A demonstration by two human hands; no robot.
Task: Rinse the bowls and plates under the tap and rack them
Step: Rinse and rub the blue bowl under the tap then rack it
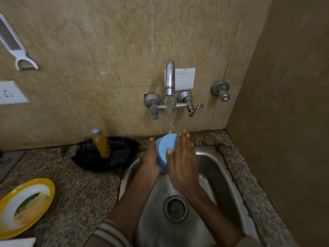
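My left grip [149, 161] cups the bowl [164, 148] from its left, fingers curled round behind it. My right grip [183, 163] lies flat against the other side, fingers straight, thumb laid on the wall. Between them the bowl hangs tipped on its side over the back of the sink [213, 168], its top edge right under the water [170, 118] falling from the tap [170, 77]

The wet bowl is likely slick, and my right side only presses, so if I ease that push it could slide out and drop into the sink. Water hitting the tilted edge may also spray back at the wall, where a switch [185, 78] sits just behind the tap

Below the bowl the sink is open down to the drain [176, 208]. To the right the side wall [284, 122] stands near the sink's rim, so there is little room to swing that way. To the left a tray [92, 157] with a bottle [101, 143] and sponge [120, 156] sits just beside the sink's corner, and a plate [26, 207] lies on the surface [85, 189] nearer me. I see no rack, so I cannot tell which way the bowl must go
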